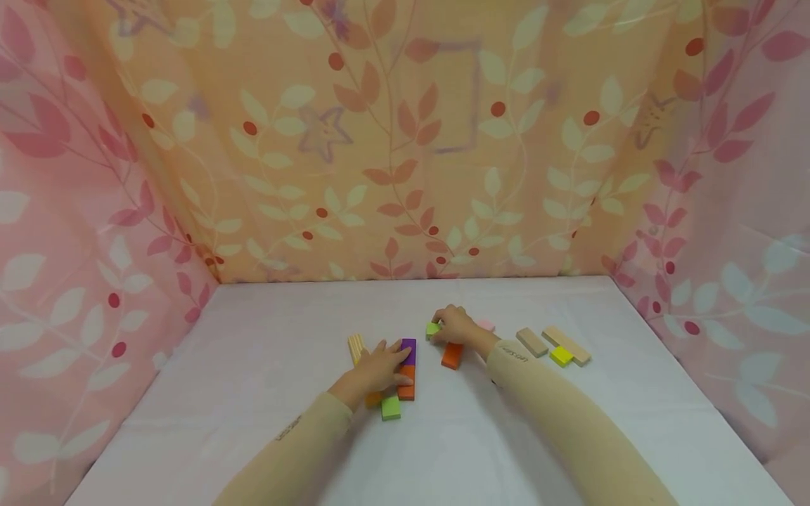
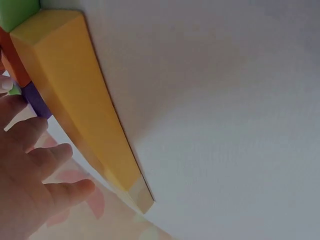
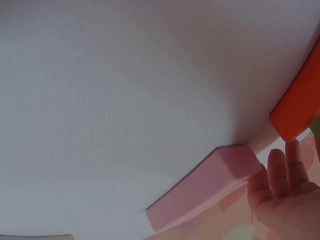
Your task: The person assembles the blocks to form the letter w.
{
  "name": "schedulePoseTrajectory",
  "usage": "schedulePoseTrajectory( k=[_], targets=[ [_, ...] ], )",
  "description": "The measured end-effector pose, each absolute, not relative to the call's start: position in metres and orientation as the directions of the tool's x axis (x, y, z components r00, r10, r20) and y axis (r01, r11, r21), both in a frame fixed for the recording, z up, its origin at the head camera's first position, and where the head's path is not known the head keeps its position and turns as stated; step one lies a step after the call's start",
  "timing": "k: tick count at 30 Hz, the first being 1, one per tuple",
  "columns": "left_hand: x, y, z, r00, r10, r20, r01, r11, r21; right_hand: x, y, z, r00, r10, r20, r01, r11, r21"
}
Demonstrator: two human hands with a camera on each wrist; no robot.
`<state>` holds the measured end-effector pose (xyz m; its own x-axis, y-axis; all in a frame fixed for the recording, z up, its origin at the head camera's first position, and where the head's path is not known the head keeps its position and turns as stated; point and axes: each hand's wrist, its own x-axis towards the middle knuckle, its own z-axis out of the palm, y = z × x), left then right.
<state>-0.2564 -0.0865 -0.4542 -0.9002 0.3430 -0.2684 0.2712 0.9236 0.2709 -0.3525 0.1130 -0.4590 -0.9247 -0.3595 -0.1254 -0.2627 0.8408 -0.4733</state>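
Note:
My left hand (image 1: 377, 367) is spread over a cluster of blocks, its fingertips touching a purple block (image 1: 408, 350) and its thumb on an orange block (image 1: 407, 388) joined end to end with it. Alongside runs a long yellow-orange block (image 2: 85, 100), mostly under the hand in the head view. A green block (image 1: 391, 408) lies at the near end. Farther right, my right hand (image 1: 457, 325) pinches a small light-green block (image 1: 432, 330) between thumb and fingers. Beneath that hand lies a red-orange block (image 1: 451, 356), and a pink block (image 3: 200, 187) is beside it.
Pale striped wooden pieces (image 1: 356, 346) lie beyond my left hand. To the right are a short wooden block (image 1: 532, 342), a longer wooden plank (image 1: 560, 339) and a yellow block (image 1: 561, 356). Floral cloth (image 1: 405, 176) walls the white table (image 1: 266, 330) on three sides.

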Motion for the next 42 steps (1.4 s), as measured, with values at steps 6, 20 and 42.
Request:
schedulePoseTrajectory(
  k=[6,20,42],
  targets=[
    [-0.258,-0.087,-0.449,-0.898,0.351,-0.264,0.3,0.929,0.216,-0.346,0.108,-0.457,-0.923,-0.364,-0.123,-0.269,0.841,-0.47],
    [-0.261,-0.087,-0.45,-0.893,0.361,-0.27,0.305,0.925,0.226,-0.341,0.102,-0.456,-0.912,-0.381,-0.152,-0.283,0.853,-0.438],
    [-0.26,-0.084,-0.447,-0.894,0.344,-0.288,0.293,0.934,0.206,-0.344,0.096,-0.455,-0.901,-0.412,-0.132,-0.317,0.836,-0.448]
  ],
)
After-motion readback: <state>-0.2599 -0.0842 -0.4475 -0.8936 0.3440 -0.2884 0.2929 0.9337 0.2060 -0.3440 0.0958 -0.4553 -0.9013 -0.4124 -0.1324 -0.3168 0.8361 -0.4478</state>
